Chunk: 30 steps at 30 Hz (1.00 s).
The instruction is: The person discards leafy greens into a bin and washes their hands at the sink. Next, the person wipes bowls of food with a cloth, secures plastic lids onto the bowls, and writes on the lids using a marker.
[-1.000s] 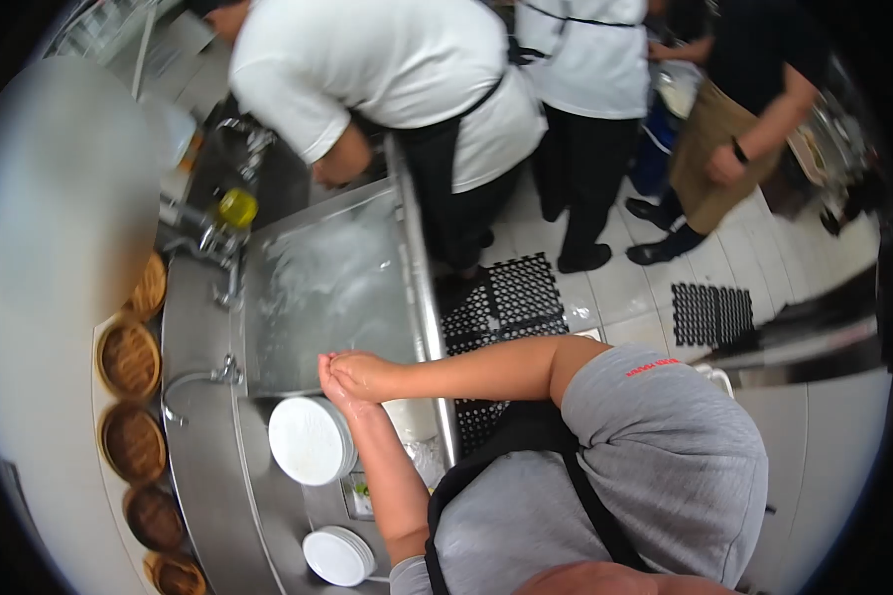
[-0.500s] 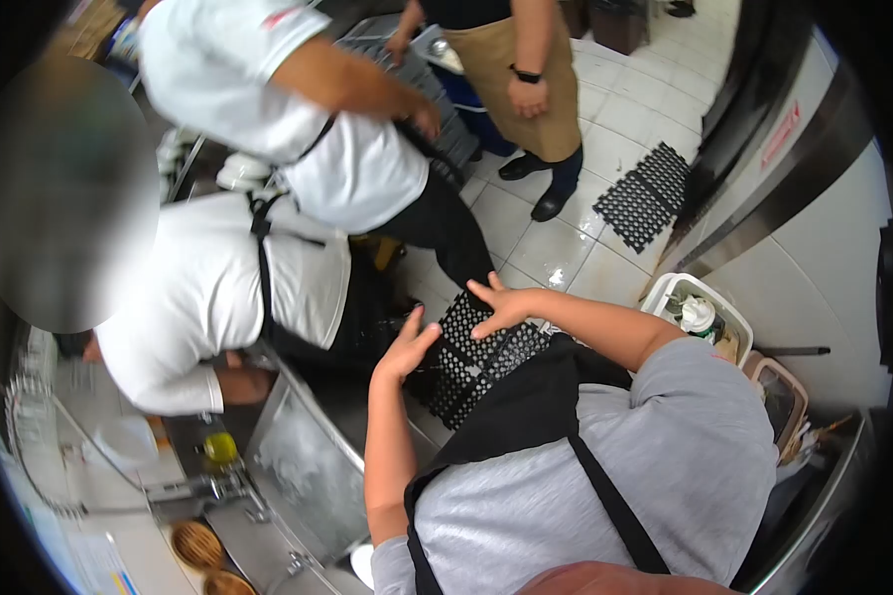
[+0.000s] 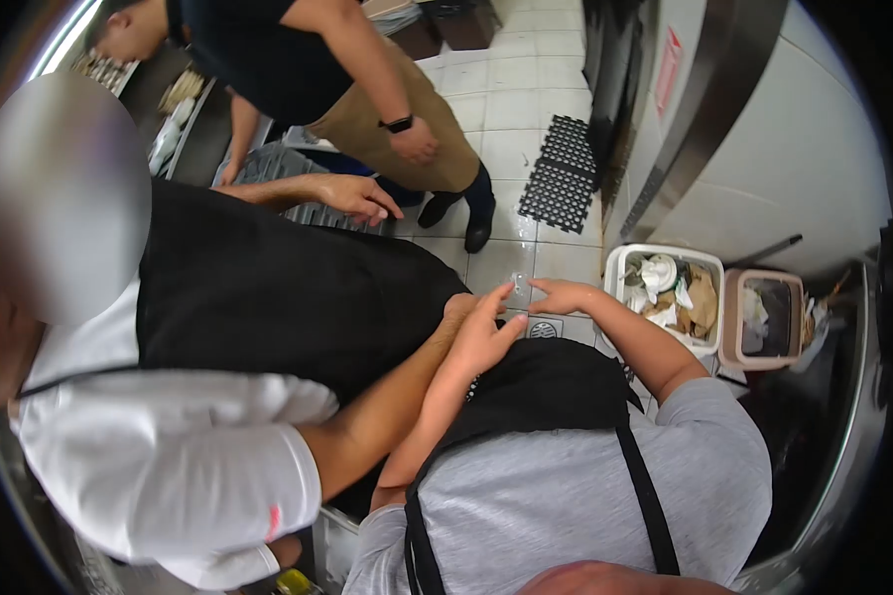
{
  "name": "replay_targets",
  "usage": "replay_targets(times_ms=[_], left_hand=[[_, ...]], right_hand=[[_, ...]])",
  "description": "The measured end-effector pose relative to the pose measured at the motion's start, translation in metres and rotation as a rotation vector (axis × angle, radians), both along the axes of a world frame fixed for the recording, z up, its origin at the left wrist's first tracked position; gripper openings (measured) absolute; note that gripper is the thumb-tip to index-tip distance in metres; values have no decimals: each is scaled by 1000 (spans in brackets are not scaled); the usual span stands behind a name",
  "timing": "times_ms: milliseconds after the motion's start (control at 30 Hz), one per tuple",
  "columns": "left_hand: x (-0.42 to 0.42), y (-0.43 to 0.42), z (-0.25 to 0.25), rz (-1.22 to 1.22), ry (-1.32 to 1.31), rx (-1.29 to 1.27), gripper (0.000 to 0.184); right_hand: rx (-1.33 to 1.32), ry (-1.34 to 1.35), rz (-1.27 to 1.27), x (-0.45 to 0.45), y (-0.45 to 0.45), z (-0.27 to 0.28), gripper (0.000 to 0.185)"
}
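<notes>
My left hand (image 3: 486, 335) is held out in front of my black apron (image 3: 556, 387), fingers stretched and holding nothing. Close to it, my right hand (image 3: 562, 296) also has its fingers apart and nothing in them. A small gap separates the fingertips of my two hands. A co-worker's bare forearm (image 3: 392, 412) lies alongside my left forearm, overlapping it in view; I cannot tell whether they touch. That co-worker, in a white shirt and black apron (image 3: 298, 297), stands immediately to my left. Their other hand (image 3: 359, 198) extends with fingers loosely spread.
On the right stand a white bin (image 3: 617, 297) of paper waste and a beige bin (image 3: 729, 327). A black rubber mat (image 3: 561, 174) and a floor drain (image 3: 545, 329) lie ahead on white tiles (image 3: 501, 238). Another person in a tan apron (image 3: 412, 119) stands beyond, near a grey crate (image 3: 268, 164).
The co-worker in white has turned and come close on my left, covering the sink area. My hands have drawn closer together. The view has swung right, showing more of the bins.
</notes>
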State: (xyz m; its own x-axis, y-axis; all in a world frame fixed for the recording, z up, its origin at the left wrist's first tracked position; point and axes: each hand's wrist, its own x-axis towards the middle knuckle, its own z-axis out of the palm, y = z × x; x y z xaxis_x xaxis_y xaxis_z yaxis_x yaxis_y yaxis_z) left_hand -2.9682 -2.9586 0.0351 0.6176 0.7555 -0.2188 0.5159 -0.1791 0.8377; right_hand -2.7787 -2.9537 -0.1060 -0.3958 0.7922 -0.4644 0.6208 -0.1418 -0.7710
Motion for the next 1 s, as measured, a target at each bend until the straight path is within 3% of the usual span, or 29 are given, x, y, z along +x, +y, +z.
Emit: replay_targets(times_ms=[33,133,233,300,400,467,633,733,867,900,1000], left_hand=[[0,1,-4,-90,5,-16,47],[-2,-4,-22,99,-247,-102,47],[-6,-17,-28,-17,-220,-126,43],[-7,-24,-23,-60,-216,-140,42],[-15,-21,-15,-137,-195,-368,42],[-27,-13,-12,-160,-251,-371,46],[-64,14,2,-271,-374,-688,57],[-88,18,-9,-182,-449,-727,64],[-56,24,-26,-195,-169,-738,66],[-35,30,-24,-197,-97,-677,57],[12,63,-39,-100,-93,-580,52]], right_hand=[[-24,-2,-63,9,-9,-3,76],[-114,-8,-268,29,-34,-15,73],[-133,46,-458,39,-55,-19,70],[-110,15,-469,38,-58,-21,70],[-88,23,-485,28,-54,-7,67],[-62,54,-485,20,-48,1,66],[12,79,-424,17,-37,2,63],[11,132,-449,38,-45,-10,65],[-75,145,-538,81,-63,-28,64],[-85,140,-563,92,-67,-29,64],[-109,148,-630,124,-74,-30,63]])
